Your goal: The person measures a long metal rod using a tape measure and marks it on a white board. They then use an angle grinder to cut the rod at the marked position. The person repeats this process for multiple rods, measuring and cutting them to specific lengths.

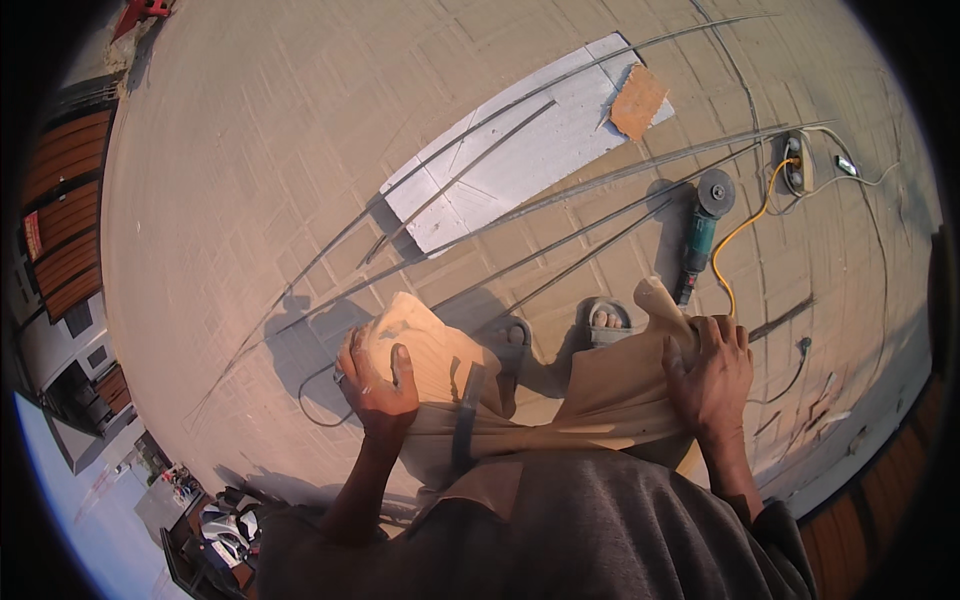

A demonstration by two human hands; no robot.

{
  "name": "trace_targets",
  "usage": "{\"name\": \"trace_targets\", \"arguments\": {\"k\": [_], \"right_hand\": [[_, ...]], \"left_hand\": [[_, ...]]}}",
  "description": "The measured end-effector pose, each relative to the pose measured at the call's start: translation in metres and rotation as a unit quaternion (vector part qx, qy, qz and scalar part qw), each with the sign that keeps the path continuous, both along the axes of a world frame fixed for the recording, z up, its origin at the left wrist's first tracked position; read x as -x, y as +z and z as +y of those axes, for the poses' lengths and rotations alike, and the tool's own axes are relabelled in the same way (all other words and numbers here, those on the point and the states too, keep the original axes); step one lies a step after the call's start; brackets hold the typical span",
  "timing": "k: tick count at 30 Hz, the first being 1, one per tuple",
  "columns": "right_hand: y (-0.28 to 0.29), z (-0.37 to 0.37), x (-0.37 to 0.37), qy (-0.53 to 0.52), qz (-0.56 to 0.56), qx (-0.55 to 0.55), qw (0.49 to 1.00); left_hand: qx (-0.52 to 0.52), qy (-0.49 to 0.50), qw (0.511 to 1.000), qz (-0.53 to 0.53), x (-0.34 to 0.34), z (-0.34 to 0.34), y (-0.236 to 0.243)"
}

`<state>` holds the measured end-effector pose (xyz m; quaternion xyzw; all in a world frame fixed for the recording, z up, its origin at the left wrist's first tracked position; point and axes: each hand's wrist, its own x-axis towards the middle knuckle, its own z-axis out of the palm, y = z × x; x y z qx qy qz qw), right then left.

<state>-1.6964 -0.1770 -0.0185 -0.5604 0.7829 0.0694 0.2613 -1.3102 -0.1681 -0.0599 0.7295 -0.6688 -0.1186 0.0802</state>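
Note:
A tan cloth [530,437] spreads across my lap, with a dark strap-like strip on its left part; whether it is an apron or loose trousers I cannot tell. My left hand [378,385] is closed at its left edge, thumb in front and the other fingers partly hidden. On the opposite side, my right hand [712,375] has its fingers curled over the cloth's right edge. Just beyond that hand lies a green angle grinder [700,235] with a round disc at its far end. My sandalled feet [610,318] show past the cloth.
Long thin metal rods [560,235] lie across the paving, some over a pale flat board [510,140]. A brown broken piece [637,102] rests on the board's right end. Far right, a socket block [805,165] has an orange cable [745,235] plugged in. Other cables trail nearby.

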Motion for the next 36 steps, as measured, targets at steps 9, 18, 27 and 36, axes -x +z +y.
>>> {"name": "trace_targets", "arguments": {"k": [9, 18, 27, 36], "right_hand": [[-0.150, -0.157, 0.030, 0.194, -0.186, 0.188, 0.945], [-0.298, -0.206, -0.087, 0.507, -0.184, 0.069, 0.839], [-0.314, -0.156, -0.059, 0.417, -0.191, 0.180, 0.870], [-0.242, -0.137, -0.057, 0.436, -0.184, 0.474, 0.742]], "left_hand": [[-0.138, 0.122, 0.973, 0.139, -0.045, -0.084, -0.034], [-0.282, -0.110, 0.949, -0.086, -0.126, -0.181, -0.205], [-0.254, -0.038, 0.964, 0.068, -0.128, -0.163, -0.258], [-0.059, -0.042, 0.995, 0.064, -0.115, -0.127, -0.103]]}}
